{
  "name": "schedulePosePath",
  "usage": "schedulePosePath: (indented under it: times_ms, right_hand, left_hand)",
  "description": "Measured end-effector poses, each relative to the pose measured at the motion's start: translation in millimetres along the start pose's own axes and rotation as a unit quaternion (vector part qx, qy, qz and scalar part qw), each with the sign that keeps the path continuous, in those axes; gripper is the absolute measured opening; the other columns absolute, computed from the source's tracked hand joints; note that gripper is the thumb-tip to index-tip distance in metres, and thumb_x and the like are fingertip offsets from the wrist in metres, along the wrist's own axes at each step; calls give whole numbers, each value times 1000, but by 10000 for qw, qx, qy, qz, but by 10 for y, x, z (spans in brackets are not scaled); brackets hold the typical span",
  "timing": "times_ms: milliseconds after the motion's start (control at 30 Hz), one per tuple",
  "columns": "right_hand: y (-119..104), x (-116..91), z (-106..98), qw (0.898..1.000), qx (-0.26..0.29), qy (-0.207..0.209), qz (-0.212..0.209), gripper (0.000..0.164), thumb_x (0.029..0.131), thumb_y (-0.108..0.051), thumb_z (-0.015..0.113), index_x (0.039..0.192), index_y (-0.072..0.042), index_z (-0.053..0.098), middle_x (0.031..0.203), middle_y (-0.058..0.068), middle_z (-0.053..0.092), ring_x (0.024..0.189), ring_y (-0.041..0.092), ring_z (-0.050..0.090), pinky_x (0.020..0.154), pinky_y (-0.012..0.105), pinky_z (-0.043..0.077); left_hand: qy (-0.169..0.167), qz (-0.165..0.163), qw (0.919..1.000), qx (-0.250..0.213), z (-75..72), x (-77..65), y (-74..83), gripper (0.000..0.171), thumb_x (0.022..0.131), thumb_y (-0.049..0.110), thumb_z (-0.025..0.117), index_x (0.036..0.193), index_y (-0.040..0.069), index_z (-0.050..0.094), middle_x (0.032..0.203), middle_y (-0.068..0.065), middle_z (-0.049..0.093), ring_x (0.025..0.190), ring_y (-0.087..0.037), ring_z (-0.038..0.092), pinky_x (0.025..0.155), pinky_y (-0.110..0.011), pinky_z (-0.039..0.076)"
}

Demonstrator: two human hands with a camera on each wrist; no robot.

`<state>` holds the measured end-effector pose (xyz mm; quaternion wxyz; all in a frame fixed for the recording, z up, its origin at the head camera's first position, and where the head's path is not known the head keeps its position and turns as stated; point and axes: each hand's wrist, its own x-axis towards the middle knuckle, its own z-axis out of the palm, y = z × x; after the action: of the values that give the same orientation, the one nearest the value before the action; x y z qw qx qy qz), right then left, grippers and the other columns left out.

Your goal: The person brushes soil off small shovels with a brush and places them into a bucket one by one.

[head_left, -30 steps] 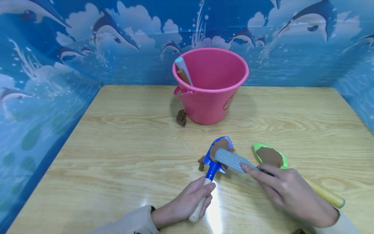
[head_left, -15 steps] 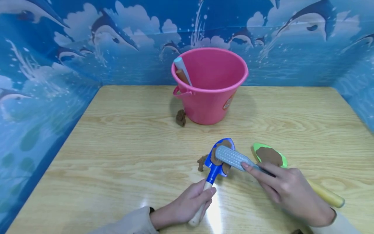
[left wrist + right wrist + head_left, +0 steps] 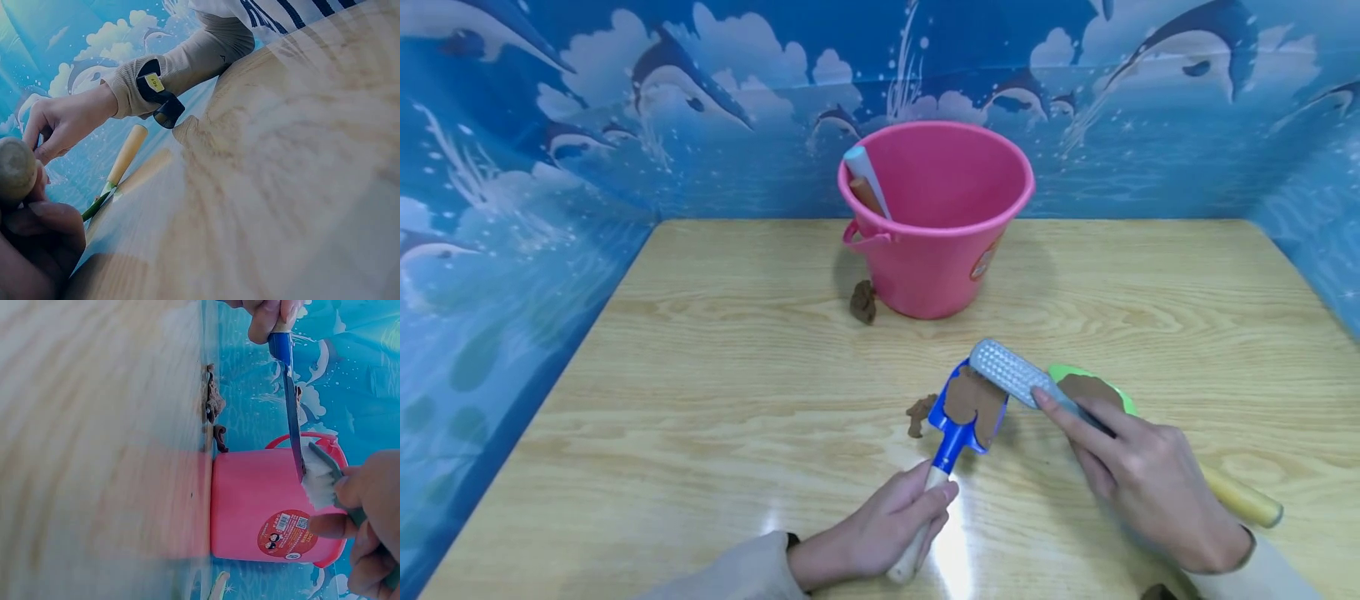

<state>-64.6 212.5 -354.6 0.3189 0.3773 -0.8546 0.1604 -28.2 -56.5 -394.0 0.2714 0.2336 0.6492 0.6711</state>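
Observation:
My left hand [image 3: 895, 521] grips the pale handle of a small blue hand shovel [image 3: 952, 448], held up off the table. Brown clay-like mud [image 3: 962, 404] coats much of its blade. In my right hand [image 3: 1150, 479] is a grey-blue scrubbing brush [image 3: 1011, 371], forefinger laid along its back. The brush head overlaps the shovel's tip in the head view. White bristles [image 3: 319, 484] face the blade in the right wrist view, right at its end. In the left wrist view, curled fingers [image 3: 47, 228] wrap the shovel handle, whose blade is out of sight there.
A green shovel [image 3: 1063, 372] with a yellow handle [image 3: 1240, 496] and mud on its blade lies partly behind my right hand. Farther back stands a pink bucket [image 3: 925, 275] with two handles poking out. Mud lumps [image 3: 863, 302] sit by the bucket and left of the blue shovel.
The brush has moved up and to the right, from the middle of the blade to its tip, uncovering more of the mud. The blue shovel has shifted slightly right.

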Motion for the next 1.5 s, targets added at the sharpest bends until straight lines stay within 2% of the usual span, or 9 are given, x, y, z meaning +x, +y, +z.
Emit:
schedulePosePath:
  times_ms: [100,200,267,333,433,633,900,1300,1500]
  right_hand:
    - [6,30,18,9994,-88,320,95,40,104,-28,39,115,-6,70,99,15,68,63,25,65,41,29,50]
    - [25,43,32,9977,69,644,201,40,104,-28,41,111,-3,72,95,17,69,72,30,69,66,20,56]
    - [38,41,39,9968,290,744,49,40,104,-29,43,108,-2,73,90,15,70,70,27,69,70,17,55]
    - [45,36,47,9960,545,628,-314,38,104,-26,44,107,-3,73,87,11,69,65,19,65,64,6,50]
    - [40,17,43,9949,686,187,-708,37,104,-24,41,109,-6,73,87,7,66,57,10,55,42,13,43]
    - [36,-33,3,9981,395,-264,-393,40,105,-29,35,120,-14,69,90,11,64,51,13,53,36,17,36]
    - [42,-26,-1,9995,73,-149,-265,40,105,-31,34,129,-18,63,101,14,67,58,23,62,40,32,47]
    - [93,-7,17,9982,-145,579,54,40,103,-27,40,110,-7,73,95,19,69,73,33,68,57,45,55]
    - [83,14,54,9947,248,889,455,40,102,-31,45,104,-4,75,86,15,70,74,26,68,83,15,51]
  left_hand:
    - [20,-39,10000,-89,-2,-1,3,25,104,18,36,87,0,39,57,7,42,40,0,42,34,-18,36]
    - [50,-27,9999,-94,-6,-5,1,25,104,18,36,87,0,39,57,7,42,40,0,42,33,-19,36]
    - [82,-32,9999,-105,-9,-9,-3,26,104,18,36,87,-1,39,57,7,42,40,0,43,33,-19,36]
    - [135,-57,9997,-193,-11,-11,-6,27,104,19,36,88,-2,39,57,6,42,40,0,43,33,-19,36]
    - [137,-126,9991,-376,-12,-14,-11,29,104,21,37,89,-3,39,56,6,42,40,-1,43,35,-18,36]
    - [-206,-67,9990,-385,-20,-24,-13,25,104,18,36,89,-2,38,56,3,43,42,0,43,37,-17,35]
    - [-254,-7,9984,-497,-7,-23,-12,24,104,18,34,90,-2,37,56,-1,42,43,-1,43,37,-18,35]
    - [-166,83,9985,-520,-21,13,6,29,105,19,33,94,-9,37,54,-1,43,40,-3,43,33,-19,34]
    - [-129,11,9990,-437,-22,-5,12,29,105,19,34,96,-8,38,57,3,43,40,-2,43,34,-19,35]
